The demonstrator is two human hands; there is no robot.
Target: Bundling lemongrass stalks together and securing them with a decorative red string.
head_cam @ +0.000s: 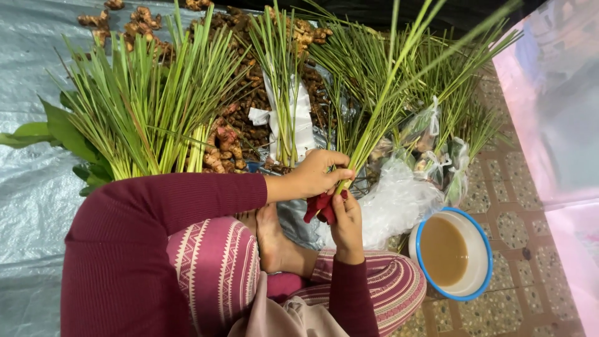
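1. Nearest the camera, maroon ribbed sleeves and striped, patterned trousers are seen, with a bare foot (274,240) tucked between the knees.
2. The right hand (347,223) is closed around a crumpled red cloth (321,206), which is pressed against the base of a lemongrass bunch (380,112).
3. The left hand (318,173) is curled shut around the same bunch just above the cloth, so the stalks are gripped by both hands.
4. The bunch is made up of slim, smooth stalks, pale at the base and green higher up; its long axis runs from the hands up and away, and the leaf tips are fanned out toward the far edge of the sheet.
5. Just right of the knees, on the patterned tile floor (511,206), a round white bowl with a blue rim (454,253) is filled with cloudy brown liquid.
6. Crinkled clear plastic bags (399,200) are heaped between the bowl and the hands.
7. Farther out, on the shiny grey plastic sheet (31,187), more lemongrass bundles (143,112) are stood upright, with broad flat leaves (56,134) at the left edge.
8. Behind them, knobbly brown rhizomes (237,125) are piled toward the far edge.
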